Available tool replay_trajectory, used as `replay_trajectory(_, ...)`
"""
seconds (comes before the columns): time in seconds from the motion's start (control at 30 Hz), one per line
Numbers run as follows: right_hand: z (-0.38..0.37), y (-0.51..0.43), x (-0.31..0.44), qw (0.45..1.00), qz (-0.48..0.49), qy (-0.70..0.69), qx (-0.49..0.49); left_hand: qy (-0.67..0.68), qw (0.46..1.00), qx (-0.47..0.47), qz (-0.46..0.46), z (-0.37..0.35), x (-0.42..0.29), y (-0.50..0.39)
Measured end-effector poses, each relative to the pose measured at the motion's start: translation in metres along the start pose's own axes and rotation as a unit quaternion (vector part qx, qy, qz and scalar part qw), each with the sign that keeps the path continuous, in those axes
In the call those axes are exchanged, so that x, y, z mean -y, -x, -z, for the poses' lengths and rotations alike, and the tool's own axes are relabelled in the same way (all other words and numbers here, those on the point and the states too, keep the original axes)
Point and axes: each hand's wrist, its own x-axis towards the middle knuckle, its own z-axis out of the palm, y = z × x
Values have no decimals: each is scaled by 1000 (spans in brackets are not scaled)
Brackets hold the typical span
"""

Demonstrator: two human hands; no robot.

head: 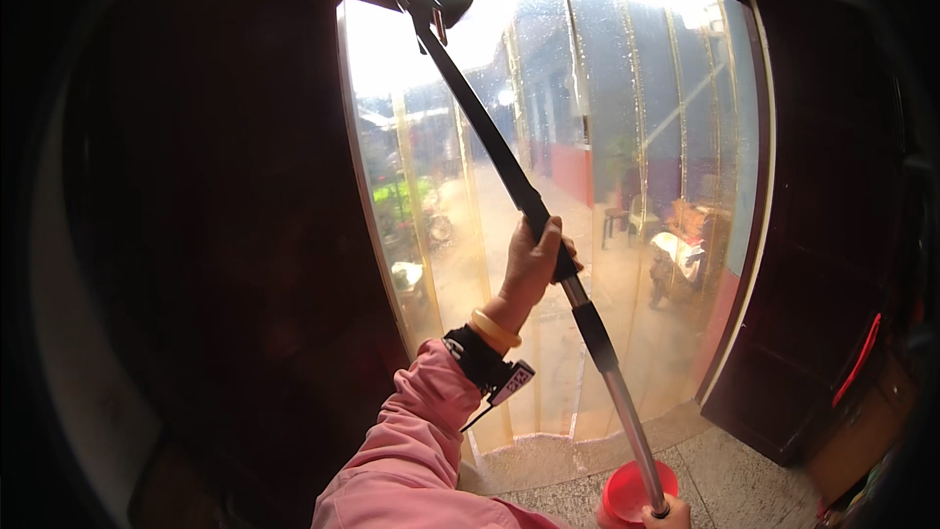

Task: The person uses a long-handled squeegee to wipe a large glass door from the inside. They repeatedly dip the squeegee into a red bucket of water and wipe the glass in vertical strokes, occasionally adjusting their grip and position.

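Observation:
My left hand is closed around the black grip of a long-handled window squeegee. The squeegee's wide dark head is raised at the upper left of a doorway, over a transparent plastic strip curtain. Lower down, the handle turns to bare metal tube, and my right hand holds its bottom end at the lower edge of the view. Drops and wet streaks show on the strips. On my left wrist are a pale bangle and a black strap with a small tag.
A red plastic bucket stands on the speckled floor tiles beside my right hand. Dark door panels flank the doorway on both sides. Blurred through the strips are a yard, a stool and a covered vehicle.

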Motion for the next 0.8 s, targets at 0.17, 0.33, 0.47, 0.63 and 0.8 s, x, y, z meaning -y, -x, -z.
replay_trajectory(0.17, -26, -16, -37, 994, -56, 16, 88, 7, 1000, -22, 22, 46, 21, -17)
replay_trajectory(0.33, -21, -12, -51, 995, -33, 68, 58, 2, 998, -23, 58, 61, 41, -5)
replay_trajectory(0.47, -8, -3, -14, 992, -29, 119, 40, 33, 995, -30, 93, 65, 49, -4)
replay_trajectory(0.63, -4, 12, 47, 983, -33, 183, -8, 66, 987, -35, 144, 68, 55, -6)
replay_trajectory(0.8, 9, 23, 90, 957, -55, 281, -40, 85, 978, -41, 183, 69, 61, -5)
